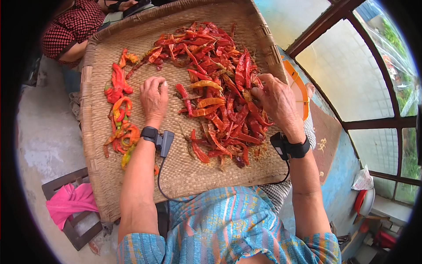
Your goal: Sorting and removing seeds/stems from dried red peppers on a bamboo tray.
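A large woven tray [178, 178] with raised edges holds a heap of dried red chili peppers [217, 66]. A smaller row of fresher red, orange and yellow peppers [117, 82] lies along the tray's left side. Between that row and the heap, my left hand [154, 95] rests over the weave, fingers curled, with no pepper seen in it. My right hand [275, 99] is at the heap's right edge, thumb and fingers touching dried peppers; whether it grips one cannot be told. Loose seeds [260, 150] lie near the heap's lower right.
Another person [74, 31] sits beyond the tray's upper left. An orange-rimmed container [298, 85] stands just right of the tray. At lower left is a dark wooden stool or chair [77, 236] with a pink cloth [71, 201]. Framed windows [346, 72] line the right. Cables hang from both wrist devices.
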`<state>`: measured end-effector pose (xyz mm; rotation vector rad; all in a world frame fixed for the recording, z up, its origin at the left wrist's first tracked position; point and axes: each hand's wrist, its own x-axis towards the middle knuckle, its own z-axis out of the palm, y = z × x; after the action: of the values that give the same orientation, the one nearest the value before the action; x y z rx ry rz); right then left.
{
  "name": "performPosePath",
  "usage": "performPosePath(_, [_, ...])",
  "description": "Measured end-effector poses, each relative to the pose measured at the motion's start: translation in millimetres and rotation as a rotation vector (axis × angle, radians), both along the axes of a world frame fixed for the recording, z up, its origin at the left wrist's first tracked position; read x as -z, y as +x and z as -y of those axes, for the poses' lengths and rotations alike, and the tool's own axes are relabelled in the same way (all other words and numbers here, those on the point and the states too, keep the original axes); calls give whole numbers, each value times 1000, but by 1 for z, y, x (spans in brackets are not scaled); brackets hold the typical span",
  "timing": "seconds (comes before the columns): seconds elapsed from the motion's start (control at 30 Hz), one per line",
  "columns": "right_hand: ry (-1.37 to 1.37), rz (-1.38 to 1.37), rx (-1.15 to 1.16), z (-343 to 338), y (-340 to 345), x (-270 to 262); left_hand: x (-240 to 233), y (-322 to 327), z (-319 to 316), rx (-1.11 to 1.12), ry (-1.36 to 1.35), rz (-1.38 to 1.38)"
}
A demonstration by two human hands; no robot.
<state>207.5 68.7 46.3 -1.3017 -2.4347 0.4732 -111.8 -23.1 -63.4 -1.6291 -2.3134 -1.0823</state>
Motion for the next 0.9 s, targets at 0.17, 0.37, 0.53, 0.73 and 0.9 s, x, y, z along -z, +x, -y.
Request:
performPosePath(0.17, [69,-58,-3,-3,0,16,-5,5,-2,11,-7,-1])
performPosePath(0.37, [-117,-400,128,11,13,-14,-1,2,0,4,2,-14])
performPosePath(0.53, [147,-498,166,25,28,-27,1,1,-1,0,16,-23])
performPosePath(0.73, [282,-413,265,18,61,-21,1,0,-2,-7,-6,-44])
performPosePath(0.9, [468,-28,134,17,53,-17,-1,1,-1,-6,-13,-29])
